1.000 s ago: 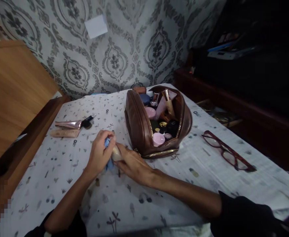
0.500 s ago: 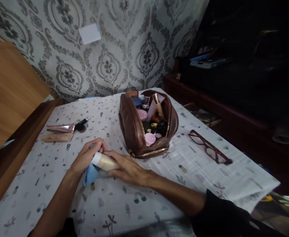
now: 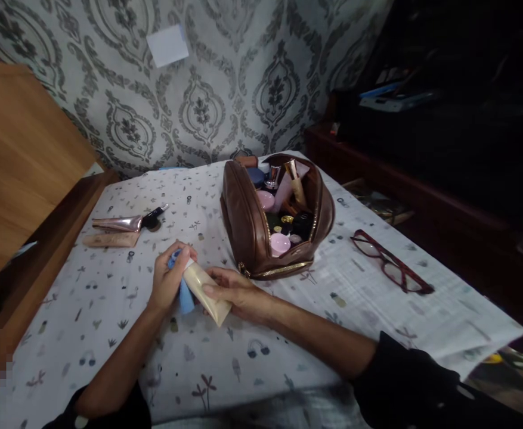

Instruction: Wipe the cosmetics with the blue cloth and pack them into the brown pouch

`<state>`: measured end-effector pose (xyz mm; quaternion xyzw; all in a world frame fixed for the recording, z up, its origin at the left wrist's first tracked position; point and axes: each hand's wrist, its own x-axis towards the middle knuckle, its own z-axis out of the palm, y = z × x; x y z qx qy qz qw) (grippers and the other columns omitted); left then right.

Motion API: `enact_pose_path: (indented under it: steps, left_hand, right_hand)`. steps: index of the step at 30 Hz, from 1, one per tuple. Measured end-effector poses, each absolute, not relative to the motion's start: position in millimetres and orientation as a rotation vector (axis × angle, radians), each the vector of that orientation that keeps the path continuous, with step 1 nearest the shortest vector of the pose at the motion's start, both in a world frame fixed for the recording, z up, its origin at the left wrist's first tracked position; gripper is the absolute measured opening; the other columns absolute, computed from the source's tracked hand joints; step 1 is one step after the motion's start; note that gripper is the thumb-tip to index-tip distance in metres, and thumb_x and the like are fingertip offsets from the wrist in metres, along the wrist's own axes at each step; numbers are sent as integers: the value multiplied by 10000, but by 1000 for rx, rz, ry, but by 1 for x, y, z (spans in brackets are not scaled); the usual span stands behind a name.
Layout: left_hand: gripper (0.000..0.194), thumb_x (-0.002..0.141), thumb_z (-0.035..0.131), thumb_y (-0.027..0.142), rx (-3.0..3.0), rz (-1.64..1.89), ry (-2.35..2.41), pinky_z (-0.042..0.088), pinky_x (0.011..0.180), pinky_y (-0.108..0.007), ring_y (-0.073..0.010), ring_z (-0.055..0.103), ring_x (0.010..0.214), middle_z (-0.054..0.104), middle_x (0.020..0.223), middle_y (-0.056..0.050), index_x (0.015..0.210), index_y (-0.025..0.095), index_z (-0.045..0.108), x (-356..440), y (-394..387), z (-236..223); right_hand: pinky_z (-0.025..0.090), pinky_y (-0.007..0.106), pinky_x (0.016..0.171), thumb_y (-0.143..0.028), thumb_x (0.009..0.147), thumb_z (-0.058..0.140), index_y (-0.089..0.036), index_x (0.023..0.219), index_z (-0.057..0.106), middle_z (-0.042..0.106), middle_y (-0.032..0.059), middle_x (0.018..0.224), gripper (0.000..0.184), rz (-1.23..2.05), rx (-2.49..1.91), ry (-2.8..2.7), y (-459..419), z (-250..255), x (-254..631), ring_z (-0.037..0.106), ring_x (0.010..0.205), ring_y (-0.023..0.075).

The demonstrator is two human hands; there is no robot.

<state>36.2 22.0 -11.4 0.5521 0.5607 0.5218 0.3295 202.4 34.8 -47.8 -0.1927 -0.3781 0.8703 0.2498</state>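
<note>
A cream-coloured squeeze tube [image 3: 205, 292] with a white cap end slants between my two hands, its flat crimped end pointing down and to the right. My right hand [image 3: 237, 295] grips the tube's body, thumb on top. At the cap end, my left hand [image 3: 172, 277] is closed around a blue cloth [image 3: 186, 298], which hangs below the fingers and presses against the cap. Just beyond my right hand stands an open brown makeup bag [image 3: 247, 232], full of pink round jars, tubes and small bottles.
Left on the patterned cloth [image 3: 122, 345] lie a shiny rose tube [image 3: 120, 223], a beige tube [image 3: 111, 239] and a dark small bottle [image 3: 154, 217]. Red-framed glasses [image 3: 390, 262] rest at the right. A wooden panel [image 3: 28, 161] borders the left side; a patterned wall stands behind.
My right hand has shifted down the tube, uncovering more of its body and its crimped end. The tube now tilts more steeply. The camera view has moved slightly.
</note>
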Motion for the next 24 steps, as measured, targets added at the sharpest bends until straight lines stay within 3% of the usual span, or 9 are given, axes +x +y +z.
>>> enact_pose_path:
  steps: [3, 7, 10, 13, 19, 22, 24]
  left_hand:
    - [438, 929, 530, 530, 1459, 1410, 1603, 359, 525, -214, -102, 442, 557, 524, 613, 17, 671, 180, 579, 32, 24, -10]
    - [444, 925, 521, 544, 1382, 1453, 1702, 343, 501, -208, -102, 422, 530, 481, 555, 32, 670, 185, 575, 27, 27, -10]
    - [436, 913, 532, 538, 1353, 1437, 1729, 337, 485, -208, -103, 421, 516, 481, 541, 34, 663, 184, 571, 25, 28, -10]
    - [433, 913, 530, 535, 1350, 1409, 1708, 345, 486, -207, -101, 428, 515, 497, 550, 34, 662, 184, 565, 24, 28, -11]
    - [446, 917, 510, 578, 1301, 1416, 1661, 350, 457, -220, -108, 436, 487, 499, 564, 31, 718, 185, 583, 25, 25, -14]
    - [422, 931, 490, 592, 1294, 1512, 1599, 402, 504, -211, -105, 500, 563, 574, 720, 15, 856, 192, 600, 30, 25, -15]
    - [405, 950, 461, 595, 1318, 1596, 1602, 472, 620, -208, -119, 585, 716, 617, 867, -2, 1010, 214, 583, 34, 25, -16]
  right_hand:
    - [446, 253, 711, -584, 644, 832, -169, 1023, 623, 598, -6, 890, 600, 2231, -540, -1261, 34, -43, 205, 559, 767, 119]
    - [456, 332, 887, -452, 666, 840, -191, 1331, 508, 611, 60, 1146, 787, 1774, -669, -1703, 30, -43, 209, 572, 1023, 202]
    - [472, 338, 861, -420, 768, 758, -195, 1378, 456, 628, 62, 1116, 718, 1619, -717, -1796, 28, -49, 210, 584, 996, 198]
    - [486, 297, 783, -415, 799, 725, -194, 1306, 507, 633, 61, 1113, 595, 1772, -650, -1636, 29, -53, 209, 596, 962, 179]
    - [507, 274, 687, -510, 709, 800, -174, 1089, 597, 678, 48, 951, 546, 2339, -457, -1028, 32, -47, 206, 695, 846, 194]
    - [516, 285, 710, -517, 638, 857, -166, 1037, 591, 701, 57, 935, 595, 2444, -420, -840, 32, -45, 205, 726, 852, 225]
    - [522, 292, 746, -475, 632, 879, -170, 1056, 595, 701, 57, 968, 596, 2455, -416, -794, 31, -44, 205, 720, 892, 219]
